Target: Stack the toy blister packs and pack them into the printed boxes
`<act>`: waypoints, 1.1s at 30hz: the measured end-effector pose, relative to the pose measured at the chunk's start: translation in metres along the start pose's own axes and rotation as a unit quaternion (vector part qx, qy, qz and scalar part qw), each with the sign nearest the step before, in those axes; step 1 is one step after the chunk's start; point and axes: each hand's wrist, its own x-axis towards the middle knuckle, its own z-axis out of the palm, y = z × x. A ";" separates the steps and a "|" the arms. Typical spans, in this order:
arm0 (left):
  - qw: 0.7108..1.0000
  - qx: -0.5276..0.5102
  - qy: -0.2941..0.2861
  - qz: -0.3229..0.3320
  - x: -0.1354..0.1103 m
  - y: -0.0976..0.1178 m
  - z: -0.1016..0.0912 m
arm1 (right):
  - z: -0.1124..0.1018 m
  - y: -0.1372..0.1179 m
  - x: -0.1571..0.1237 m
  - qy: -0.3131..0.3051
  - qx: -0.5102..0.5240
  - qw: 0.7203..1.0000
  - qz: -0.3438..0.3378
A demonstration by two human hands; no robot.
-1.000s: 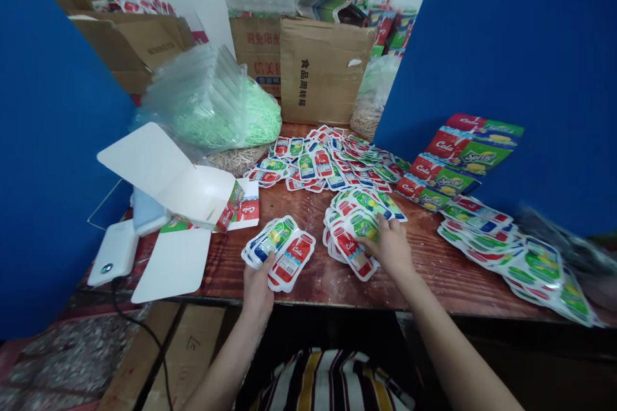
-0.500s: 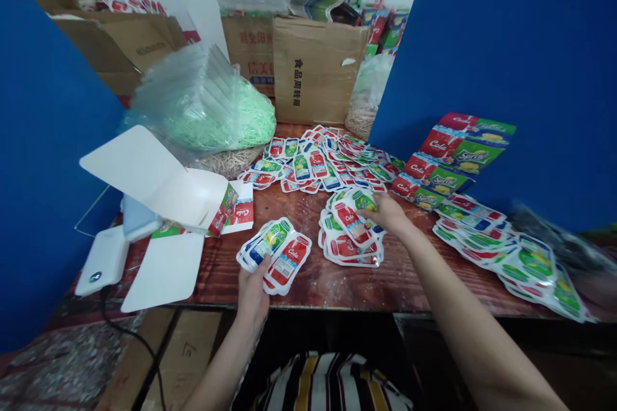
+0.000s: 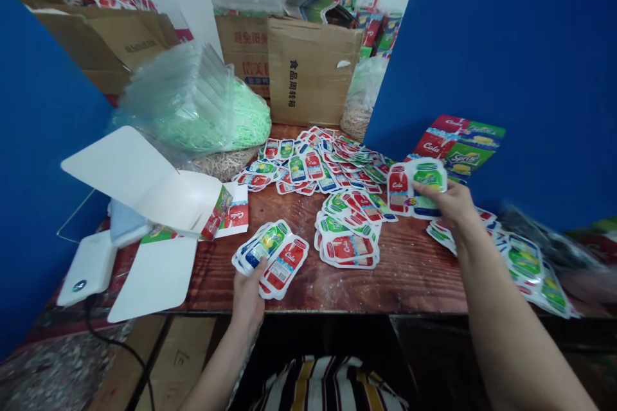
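Note:
My left hand [image 3: 248,292] is closed on a small fan of jar-shaped packets [image 3: 286,264], red Cola and green ones, held low over the table's front edge. To the right, my right hand [image 3: 450,202] pinches a double jar-shaped packet [image 3: 427,181], one half red Cola, the other green. It is raised in front of the stacked Cola and Sprite boxes [image 3: 463,144]. A pile of packets [image 3: 349,244] lies on the table between my hands. Behind it spreads a larger heap of packets [image 3: 332,164]. More packets [image 3: 525,257] lie under and beyond my right forearm.
At left, an open white-lined box [image 3: 187,199] lies by a white power bank [image 3: 89,268] with a black cable. Clear bags with green shredded filler [image 3: 250,115] and a cardboard carton [image 3: 315,70] stand behind. Blue panels [image 3: 506,32] flank the wooden table [image 3: 409,270].
My right hand has lifted a double packet off the middle pile and carried it right, in front of the boxes. My left hand still holds its packets in nearly the same place.

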 end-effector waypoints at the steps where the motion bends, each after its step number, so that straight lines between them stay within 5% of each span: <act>1: 1.000 0.001 0.000 0.002 0.000 0.000 0.000 | -0.006 -0.003 0.003 0.017 -0.056 0.998 -0.016; 4: 1.000 0.002 0.000 0.002 0.001 -0.001 0.000 | -0.009 -0.010 0.007 0.028 -0.251 0.966 -0.049; 10: 1.000 0.010 -0.004 0.002 0.001 -0.001 0.000 | 0.032 0.003 0.009 -0.135 -0.052 0.988 0.057; 18: 1.000 0.015 -0.001 0.008 0.001 -0.001 0.000 | 0.077 0.048 0.031 -0.213 -0.226 0.946 0.097; 28: 1.000 0.002 -0.007 0.004 0.003 -0.004 -0.002 | 0.054 0.071 0.023 -0.167 -0.249 0.953 -0.040; 33: 1.000 0.005 -0.011 -0.005 0.004 -0.002 -0.003 | 0.025 0.074 0.005 -0.160 -0.052 0.981 -0.097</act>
